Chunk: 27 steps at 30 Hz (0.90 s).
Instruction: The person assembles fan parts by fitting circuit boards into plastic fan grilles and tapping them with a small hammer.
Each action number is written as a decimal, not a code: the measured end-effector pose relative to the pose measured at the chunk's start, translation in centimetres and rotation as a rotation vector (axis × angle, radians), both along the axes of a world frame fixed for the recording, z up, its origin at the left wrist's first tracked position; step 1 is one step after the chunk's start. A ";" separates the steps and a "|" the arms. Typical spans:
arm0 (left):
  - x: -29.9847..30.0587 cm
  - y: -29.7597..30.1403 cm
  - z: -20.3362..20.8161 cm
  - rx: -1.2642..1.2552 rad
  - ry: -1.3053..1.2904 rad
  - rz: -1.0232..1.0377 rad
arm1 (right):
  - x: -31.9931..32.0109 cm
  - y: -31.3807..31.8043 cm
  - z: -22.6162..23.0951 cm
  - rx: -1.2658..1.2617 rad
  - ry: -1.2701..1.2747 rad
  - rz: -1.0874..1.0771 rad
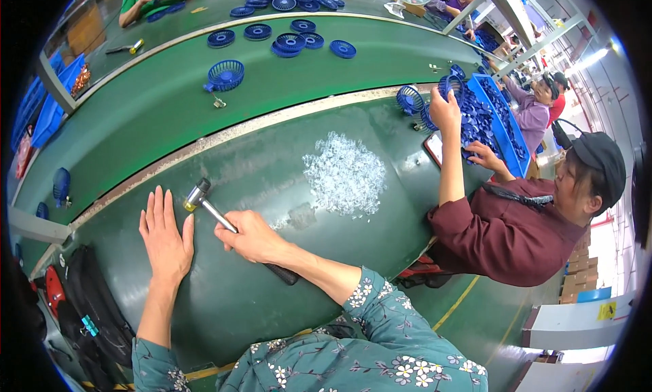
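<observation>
My right hand (252,237) is closed around a small mallet (219,217). Its metal shaft runs toward the left, ending in a head with one dark face and one yellow face. The dark grip shows behind my wrist. On the dark green table (231,317), my left hand (165,239) lies flat, fingers stretched out and holding nothing. The mallet's head is just right of these fingertips. To the right of my hands is a loose heap of small clear plastic pieces (345,175).
Beyond the table runs a green conveyor belt (292,73) with blue round fan-guard-like parts (226,75). A co-worker (509,229) at right handles similar parts beside a blue tray (506,120). A phone (432,150) lies near them. A black bag (95,310) sits at left.
</observation>
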State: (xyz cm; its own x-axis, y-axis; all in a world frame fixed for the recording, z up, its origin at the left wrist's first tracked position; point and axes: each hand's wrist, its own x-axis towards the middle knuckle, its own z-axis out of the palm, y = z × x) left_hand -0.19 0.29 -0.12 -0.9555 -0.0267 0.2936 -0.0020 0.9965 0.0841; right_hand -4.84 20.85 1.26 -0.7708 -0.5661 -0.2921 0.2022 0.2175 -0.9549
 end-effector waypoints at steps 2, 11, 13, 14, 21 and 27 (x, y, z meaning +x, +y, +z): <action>0.1 0.1 0.2 -0.015 -0.004 0.001 | 0.1 0.2 0.6 -0.010 -0.047 -0.003; 0.0 0.0 0.2 -0.002 -0.020 0.024 | 0.0 0.1 0.2 -0.015 -0.047 0.002; 0.1 0.0 0.2 0.004 -0.001 0.021 | 0.0 -0.1 0.0 -0.021 -0.037 -0.002; 0.1 0.0 0.2 0.003 0.006 0.024 | 0.0 -0.1 0.0 -0.027 -0.033 -0.009; 0.3 -0.1 0.2 0.030 -0.001 0.033 | 0.1 -0.2 -0.1 -0.035 -0.037 -0.001; 0.4 0.1 0.3 0.048 0.000 0.032 | 0.1 -0.1 -0.1 -0.004 -0.012 0.010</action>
